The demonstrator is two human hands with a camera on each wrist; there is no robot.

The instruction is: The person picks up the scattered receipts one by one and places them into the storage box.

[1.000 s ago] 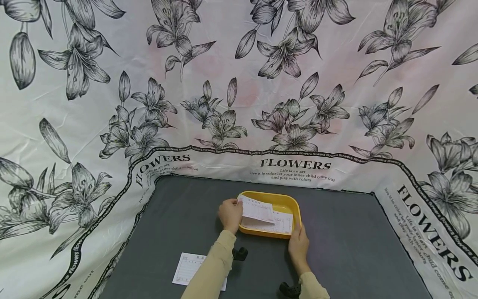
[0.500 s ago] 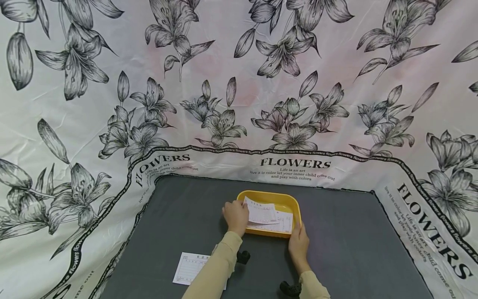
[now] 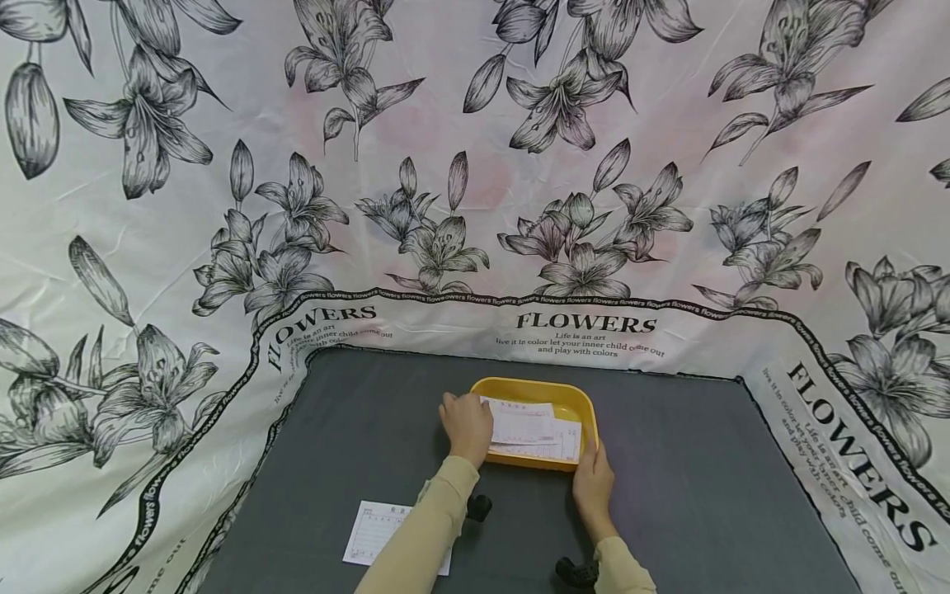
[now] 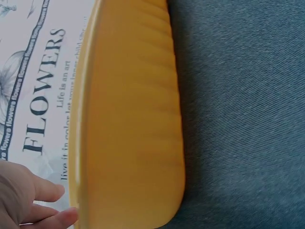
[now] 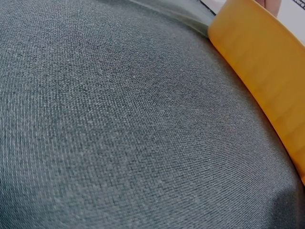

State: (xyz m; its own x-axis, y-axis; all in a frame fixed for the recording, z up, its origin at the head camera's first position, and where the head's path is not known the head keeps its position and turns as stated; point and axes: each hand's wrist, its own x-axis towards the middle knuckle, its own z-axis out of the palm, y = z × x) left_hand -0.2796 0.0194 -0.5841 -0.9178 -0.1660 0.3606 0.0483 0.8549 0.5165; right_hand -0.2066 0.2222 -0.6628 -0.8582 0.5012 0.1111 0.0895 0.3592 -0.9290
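Observation:
A yellow tray point(image 3: 530, 464) stands on the dark grey cloth, with my right hand point(image 3: 594, 487) gripping its front right corner. Inside it, a white printed slip point(image 3: 519, 422) overlaps another printed slip point(image 3: 570, 441) that shows below and to the right. My left hand point(image 3: 467, 429) is over the tray's left end, beside the upper slip's left edge. In the left wrist view, its fingers point(image 4: 50, 191) extend loosely near the rim, slightly apart, with no paper visible between them. Only the tray's outer wall point(image 5: 267, 62) and a bit of hand at the top show in the right wrist view.
Another printed slip point(image 3: 378, 532) lies on the cloth at front left, partly covered by my left sleeve point(image 3: 426, 528). A dark grey cloth point(image 3: 683, 495) covers the table. Behind and around it hangs a white flower-printed sheet point(image 3: 586, 338).
My left hand brings the upper slip rightward and down into the tray, where it now lies flatter; the fingers have then drawn slightly back left. The right hand stays on the tray.

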